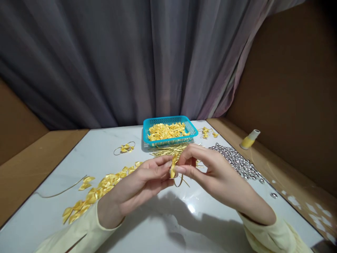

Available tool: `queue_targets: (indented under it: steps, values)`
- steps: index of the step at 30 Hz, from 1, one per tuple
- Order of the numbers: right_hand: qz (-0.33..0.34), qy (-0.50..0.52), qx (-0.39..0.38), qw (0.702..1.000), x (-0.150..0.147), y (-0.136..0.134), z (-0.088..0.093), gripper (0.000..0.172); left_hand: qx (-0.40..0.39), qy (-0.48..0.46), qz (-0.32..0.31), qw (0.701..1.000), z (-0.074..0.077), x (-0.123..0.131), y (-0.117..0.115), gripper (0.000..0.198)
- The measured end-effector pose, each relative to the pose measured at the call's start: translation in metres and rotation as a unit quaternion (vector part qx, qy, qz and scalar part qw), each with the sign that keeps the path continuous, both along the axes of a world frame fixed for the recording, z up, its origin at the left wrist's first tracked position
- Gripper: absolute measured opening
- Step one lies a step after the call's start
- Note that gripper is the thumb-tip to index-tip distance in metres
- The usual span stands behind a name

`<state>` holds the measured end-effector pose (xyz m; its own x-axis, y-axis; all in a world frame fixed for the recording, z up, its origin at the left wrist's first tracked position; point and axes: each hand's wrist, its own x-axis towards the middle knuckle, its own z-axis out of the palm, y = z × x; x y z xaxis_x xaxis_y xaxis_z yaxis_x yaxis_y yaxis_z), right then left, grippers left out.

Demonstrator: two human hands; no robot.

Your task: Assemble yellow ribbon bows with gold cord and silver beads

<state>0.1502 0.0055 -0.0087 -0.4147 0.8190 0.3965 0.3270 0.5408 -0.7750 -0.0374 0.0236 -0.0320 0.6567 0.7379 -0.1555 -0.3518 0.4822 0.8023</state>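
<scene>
Over the middle of the white table (210,221), my two hands meet at a yellow bow (173,166). My left hand (147,179) has its fingers and thumb closed on the bow's left side. From the right, my right hand (207,168) pinches the same bow between thumb and forefinger. A thin gold wire loop (179,182) curves down below the bow. Behind my fingers lies a bundle of gold wire pieces (165,151), partly hidden by my right hand.
A blue basket (170,142) of yellow bows stands at the back. Loose bows (105,183) lie left, near a long wire (61,191) and a looped bow piece (126,148). Silver rings (237,160) and a yellow-white cone (250,139) are right. Another bow piece (205,132) lies behind.
</scene>
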Motion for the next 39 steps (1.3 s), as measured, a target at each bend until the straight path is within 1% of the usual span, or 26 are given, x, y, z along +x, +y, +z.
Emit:
queue_targets:
  steps: [2, 7, 11, 13, 15, 17, 19, 20, 22, 23, 25, 28, 30, 33, 35, 39]
  values:
    - [0.009, 0.000, 0.001, 1.000, 0.001, 0.005, -0.001, 0.014, -0.009, 0.009, 0.015, 1.000, 0.001, 0.000, -0.001, 0.020]
    - [-0.056, -0.024, 0.042, 0.997, -0.001, 0.008, -0.005, 0.015, -0.028, 0.030, 0.088, 0.995, 0.003, 0.002, -0.003, 0.005]
    - [-0.044, -0.039, 0.053, 0.997, -0.007, 0.004, -0.011, 0.016, -0.020, 0.038, 0.118, 0.992, 0.003, 0.004, -0.006, 0.005]
    - [-0.040, -0.028, 0.033, 0.998, -0.008, 0.006, -0.013, 0.010, -0.014, 0.050, 0.122, 0.991, 0.002, 0.003, -0.007, 0.003]
    - [-0.017, -0.009, -0.015, 1.000, -0.006, 0.011, -0.012, 0.011, -0.009, 0.066, 0.117, 0.991, 0.001, 0.001, -0.007, 0.005]
    - [0.012, 0.009, -0.069, 0.998, -0.002, 0.017, -0.009, 0.013, 0.022, 0.094, 0.119, 0.988, 0.000, -0.003, -0.004, 0.012]
    - [0.034, 0.016, -0.108, 0.993, 0.004, 0.022, -0.006, 0.015, 0.078, 0.130, 0.143, 0.978, 0.002, -0.006, 0.000, 0.019]
    - [0.046, 0.013, -0.120, 0.992, 0.006, 0.024, -0.004, 0.015, 0.119, 0.161, 0.167, 0.965, 0.004, -0.008, 0.001, 0.022]
    - [0.076, -0.008, -0.137, 0.988, 0.011, 0.026, -0.002, 0.013, 0.206, 0.238, 0.207, 0.926, 0.008, -0.010, 0.004, 0.026]
    - [0.093, -0.024, -0.143, 0.985, 0.013, 0.027, -0.001, 0.012, 0.253, 0.286, 0.205, 0.901, 0.011, -0.010, 0.005, 0.027]
    - [0.120, -0.055, -0.152, 0.979, 0.016, 0.027, -0.001, 0.012, 0.298, 0.328, 0.152, 0.883, 0.015, -0.010, 0.005, 0.028]
    - [0.138, -0.069, -0.163, 0.974, 0.017, 0.028, -0.001, 0.016, 0.317, 0.345, 0.074, 0.880, 0.019, -0.007, 0.002, 0.023]
    - [0.139, -0.053, -0.165, 0.975, 0.017, 0.029, -0.001, 0.020, 0.310, 0.353, 0.048, 0.881, 0.019, -0.006, 0.001, 0.020]
    - [0.122, -0.031, -0.148, 0.981, 0.016, 0.029, -0.001, 0.021, 0.296, 0.373, 0.046, 0.878, 0.018, -0.005, 0.000, 0.019]
    - [0.113, -0.016, -0.146, 0.983, 0.016, 0.028, -0.001, 0.020, 0.289, 0.375, 0.069, 0.878, 0.017, -0.006, 0.000, 0.019]
    - [0.124, 0.023, -0.214, 0.969, 0.015, 0.024, 0.002, 0.018, 0.268, 0.356, 0.122, 0.887, 0.012, -0.006, -0.002, 0.015]
